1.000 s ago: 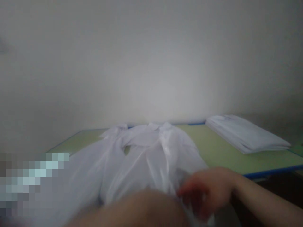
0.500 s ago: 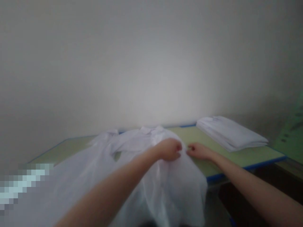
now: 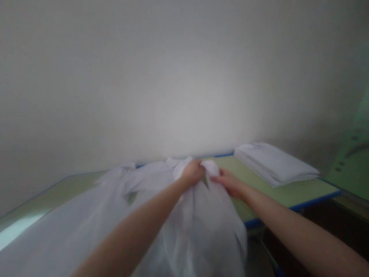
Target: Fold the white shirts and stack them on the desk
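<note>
A white shirt (image 3: 207, 215) with a collar lies spread over the table, its lower part hanging past the front edge. My left hand (image 3: 192, 172) is closed on the cloth just below the collar. Close by on the right, my right hand (image 3: 227, 181) pinches a fold at the shirt's right side. Between the two hands the cloth is lifted, and a small gap shows the table under it. Left of this shirt lies a second white garment (image 3: 95, 207), partly overlapping it; my left forearm hides some of both.
A stack of folded white garments (image 3: 279, 163) rests on the right of the green table (image 3: 259, 200), which has a blue edge. A pale wall (image 3: 184, 84) rises right behind the table. At the far right stands a green panel (image 3: 350, 161) with dark marks.
My left hand has moved left and slightly up, towards the collar. My right hand has shifted a little left onto the shirt. The cloth between them is now raised into a fold.
</note>
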A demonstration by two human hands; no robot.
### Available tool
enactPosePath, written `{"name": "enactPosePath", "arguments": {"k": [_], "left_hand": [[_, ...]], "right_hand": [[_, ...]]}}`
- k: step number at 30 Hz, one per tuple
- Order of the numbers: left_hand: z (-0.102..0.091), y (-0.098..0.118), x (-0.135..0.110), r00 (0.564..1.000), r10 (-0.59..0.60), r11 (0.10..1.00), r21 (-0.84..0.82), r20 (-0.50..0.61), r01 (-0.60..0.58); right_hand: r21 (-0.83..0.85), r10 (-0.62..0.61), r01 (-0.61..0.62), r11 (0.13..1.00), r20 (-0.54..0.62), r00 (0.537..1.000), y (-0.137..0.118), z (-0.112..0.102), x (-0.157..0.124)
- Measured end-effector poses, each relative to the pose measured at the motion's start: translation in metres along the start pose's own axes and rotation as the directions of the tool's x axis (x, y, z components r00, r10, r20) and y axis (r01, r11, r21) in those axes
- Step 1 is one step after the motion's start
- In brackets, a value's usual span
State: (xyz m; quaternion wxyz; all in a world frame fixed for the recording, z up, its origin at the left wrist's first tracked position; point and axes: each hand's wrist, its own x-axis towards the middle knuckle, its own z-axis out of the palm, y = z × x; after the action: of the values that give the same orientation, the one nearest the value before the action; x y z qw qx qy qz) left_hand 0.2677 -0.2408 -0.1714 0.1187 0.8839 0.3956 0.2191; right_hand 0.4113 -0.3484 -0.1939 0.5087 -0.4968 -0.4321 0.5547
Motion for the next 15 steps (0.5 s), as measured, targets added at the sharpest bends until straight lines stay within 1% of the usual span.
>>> {"name": "enactPosePath", "arguments": {"k": [1,2,4,5,6,8,10,12,13,14,15], "left_hand": [[-0.004,-0.004,0.005,0.998,-0.040,0.999,-0.007,-0.058,0.040],[-0.008,-0.007,0.010,0.991,-0.072,0.997,-0.016,-0.115,0.071],[-0.016,-0.013,0.017,0.966,-0.135,0.991,-0.039,-0.219,0.130],[-0.020,-0.016,0.019,0.952,-0.166,0.986,-0.052,-0.258,0.158],[-0.023,-0.019,0.020,0.938,-0.198,0.980,-0.065,-0.283,0.187],[-0.028,-0.025,0.020,0.918,-0.260,0.966,-0.086,-0.299,0.245],[-0.031,-0.034,0.016,0.905,-0.294,0.956,-0.089,-0.308,0.281],[-0.032,-0.045,0.011,0.900,-0.259,0.965,-0.067,-0.349,0.252],[-0.032,-0.050,0.008,0.903,-0.217,0.975,-0.046,-0.371,0.216],[-0.032,-0.055,0.005,0.908,-0.171,0.984,-0.023,-0.383,0.176],[-0.031,-0.060,0.002,0.915,-0.131,0.990,-0.003,-0.382,0.140]], "right_hand": [[0.027,0.039,-0.041,0.999,0.078,0.996,0.001,0.001,-0.006],[0.046,0.070,-0.079,0.996,0.178,0.982,0.004,0.001,-0.011],[0.045,0.113,-0.141,0.989,0.382,0.917,0.010,0.001,-0.022],[0.019,0.129,-0.154,0.988,0.456,0.881,0.013,-0.001,-0.026],[-0.019,0.146,-0.158,0.987,0.506,0.850,0.016,-0.005,-0.030],[-0.126,0.206,-0.163,0.979,0.565,0.799,0.017,-0.019,-0.037],[-0.257,0.302,-0.180,0.949,0.589,0.749,0.011,-0.042,-0.045],[-0.412,0.424,-0.205,0.888,0.560,0.712,-0.003,-0.071,-0.055],[-0.501,0.478,-0.202,0.841,0.516,0.710,-0.011,-0.086,-0.061],[-0.597,0.525,-0.194,0.779,0.449,0.723,-0.021,-0.102,-0.067],[-0.695,0.560,-0.186,0.695,0.359,0.747,-0.030,-0.117,-0.073]]}}
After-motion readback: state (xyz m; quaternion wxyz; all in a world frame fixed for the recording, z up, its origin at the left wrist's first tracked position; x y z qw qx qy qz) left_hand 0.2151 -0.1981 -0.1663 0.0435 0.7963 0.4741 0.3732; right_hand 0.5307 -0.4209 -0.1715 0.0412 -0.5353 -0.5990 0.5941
